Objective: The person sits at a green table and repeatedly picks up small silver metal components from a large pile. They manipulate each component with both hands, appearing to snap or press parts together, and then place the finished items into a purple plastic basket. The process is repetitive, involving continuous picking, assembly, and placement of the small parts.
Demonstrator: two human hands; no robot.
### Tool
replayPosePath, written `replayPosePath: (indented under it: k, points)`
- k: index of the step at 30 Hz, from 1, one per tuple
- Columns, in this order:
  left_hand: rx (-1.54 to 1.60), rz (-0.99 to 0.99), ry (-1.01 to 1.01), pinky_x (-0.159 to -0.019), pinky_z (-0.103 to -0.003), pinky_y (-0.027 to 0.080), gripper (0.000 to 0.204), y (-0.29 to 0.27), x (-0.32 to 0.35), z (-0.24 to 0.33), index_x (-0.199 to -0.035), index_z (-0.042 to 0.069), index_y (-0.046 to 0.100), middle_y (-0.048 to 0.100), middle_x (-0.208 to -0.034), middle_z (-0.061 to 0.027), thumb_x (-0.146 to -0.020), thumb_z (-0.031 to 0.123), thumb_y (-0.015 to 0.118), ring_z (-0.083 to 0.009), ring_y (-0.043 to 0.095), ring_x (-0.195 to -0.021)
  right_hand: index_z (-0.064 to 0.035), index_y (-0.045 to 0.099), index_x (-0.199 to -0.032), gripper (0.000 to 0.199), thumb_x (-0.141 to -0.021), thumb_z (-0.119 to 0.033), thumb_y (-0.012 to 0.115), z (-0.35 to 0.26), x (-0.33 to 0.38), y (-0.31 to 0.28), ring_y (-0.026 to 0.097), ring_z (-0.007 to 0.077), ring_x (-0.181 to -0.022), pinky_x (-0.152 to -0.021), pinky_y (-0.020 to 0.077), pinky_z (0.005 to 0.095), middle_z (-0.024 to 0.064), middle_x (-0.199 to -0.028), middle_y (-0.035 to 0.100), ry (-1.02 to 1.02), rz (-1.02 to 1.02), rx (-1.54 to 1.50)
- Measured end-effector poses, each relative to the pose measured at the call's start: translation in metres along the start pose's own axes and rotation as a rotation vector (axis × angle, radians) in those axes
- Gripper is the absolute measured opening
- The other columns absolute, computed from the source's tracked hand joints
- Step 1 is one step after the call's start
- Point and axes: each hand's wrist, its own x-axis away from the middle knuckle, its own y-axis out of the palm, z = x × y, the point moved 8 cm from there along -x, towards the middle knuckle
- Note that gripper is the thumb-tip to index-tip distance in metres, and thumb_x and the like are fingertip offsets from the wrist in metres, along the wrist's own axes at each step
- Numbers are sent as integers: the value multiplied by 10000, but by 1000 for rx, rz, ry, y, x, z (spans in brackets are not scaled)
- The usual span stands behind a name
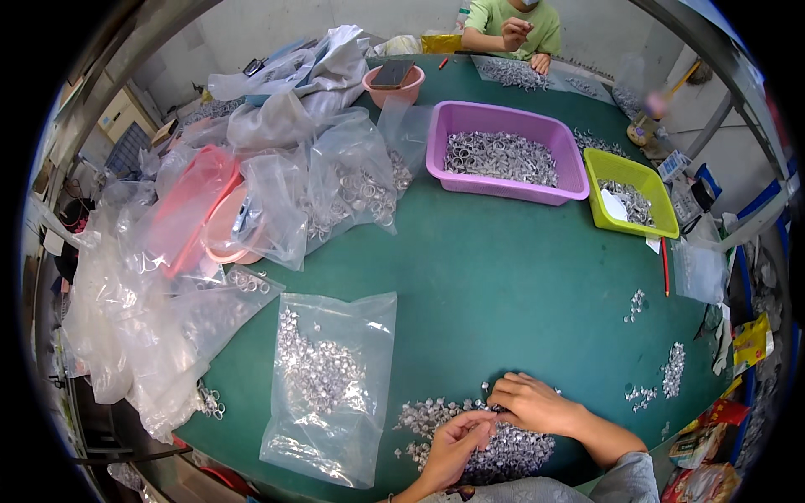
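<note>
Head view: both hands work over a heap of small silver parts (470,436) on the green table (503,277). Left hand (453,444) pinches fingertips together on a piece; right hand (532,404) rests curled, fingers touching the heap directly beneath.

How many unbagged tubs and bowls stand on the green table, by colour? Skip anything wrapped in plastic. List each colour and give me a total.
Purple tub: 1
Yellow-green tub: 1
Pink bowl: 1
Total: 3
</note>
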Motion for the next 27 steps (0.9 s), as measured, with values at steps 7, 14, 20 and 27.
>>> replayPosePath:
  k: [7, 14, 20, 27]
  points:
    - [-15, -20, 1, -595, -233, 359, 206, 3, -2, 1, -1071, -32, 555, 554, -818, -66, -884, 44, 516, -92, 445, -664, -43, 583, -831, 156, -705, -94, 660, 4, -2, -11, 534, 268, -844, -771, 426, 375, 99, -812, 553, -72, -1, -103]
    - [-52, -25, 1, -624, -197, 380, 227, 1, 3, 0, -1082, -16, 567, 575, -851, -39, -882, 90, 548, -63, 455, -677, 3, 628, -852, 104, -757, -20, 593, 88, -80, -213, 582, 259, -748, -684, 458, 338, 138, -810, 623, -20, 856, 140]
    - [-107, -31, -59, -624, -199, 383, 218, 0, -1, -2, -1080, -10, 561, 580, -861, -51, -872, 49, 539, -73, 474, -698, -19, 654, -898, 169, -734, -21, 612, 188, -177, -265, 592, 310, -823, -768, 459, 376, 147, -893, 634, 123, 749, 231]
    - [-67, -48, -54, -594, -188, 370, 239, -4, -1, -4, -1117, 4, 552, 580, -869, -36, -890, 76, 536, -52, 456, -671, -97, 677, -875, 160, -719, -68, 654, 202, -226, -251, 568, 302, -929, -834, 434, 403, 118, -922, 624, 219, 490, 471]
